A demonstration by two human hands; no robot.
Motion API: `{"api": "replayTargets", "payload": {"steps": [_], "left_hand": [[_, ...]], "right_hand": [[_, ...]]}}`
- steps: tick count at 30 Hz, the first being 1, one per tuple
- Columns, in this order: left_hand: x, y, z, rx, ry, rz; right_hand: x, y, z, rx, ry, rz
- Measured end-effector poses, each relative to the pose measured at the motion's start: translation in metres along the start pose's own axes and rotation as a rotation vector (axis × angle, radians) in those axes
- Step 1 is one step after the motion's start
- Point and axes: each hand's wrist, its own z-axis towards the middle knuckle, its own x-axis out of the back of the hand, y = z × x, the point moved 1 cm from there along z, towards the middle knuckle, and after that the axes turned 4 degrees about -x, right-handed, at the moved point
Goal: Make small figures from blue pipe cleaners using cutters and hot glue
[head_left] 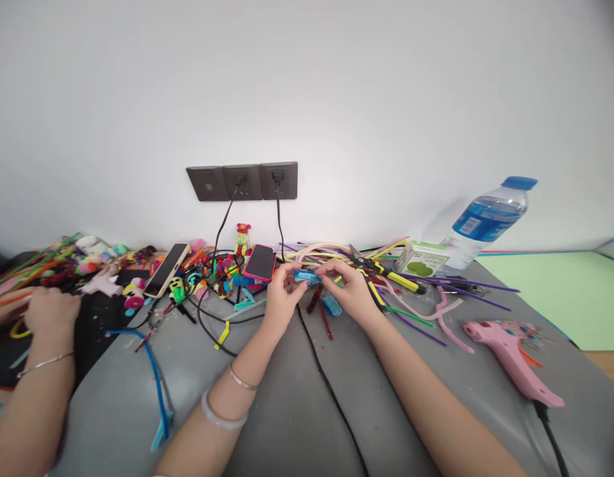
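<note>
Between my two hands is a small piece of folded blue pipe cleaner [307,275], raised a little above the grey table. My left hand [283,295] pinches its left end, and my right hand [350,286] grips the right end with thumb and fingertips. Just under my right hand lies another blue fuzzy piece [331,305], beside a dark red pipe cleaner [326,320]. Yellow-and-black pliers [397,278] lie right of my right hand. A phone in a pink case [260,263] lies left of my left hand.
A pink glue gun [515,361] rests at the right, its cord running off the front. A tilted water bottle [490,222] and a green-white box [421,258] stand near the wall. Black cables cross the table. At far left, another person's hands [51,315] work beside several fuzzy figures.
</note>
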Motion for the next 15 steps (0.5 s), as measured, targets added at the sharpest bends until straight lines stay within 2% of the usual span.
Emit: {"api": "replayTargets", "payload": {"steps": [15], "left_hand": [[0.0012,-0.0007,0.0013,0.006,-0.008,-0.037]], "right_hand": [[-0.0020,-0.0035,-0.0007,0.122,-0.078,-0.024]]}}
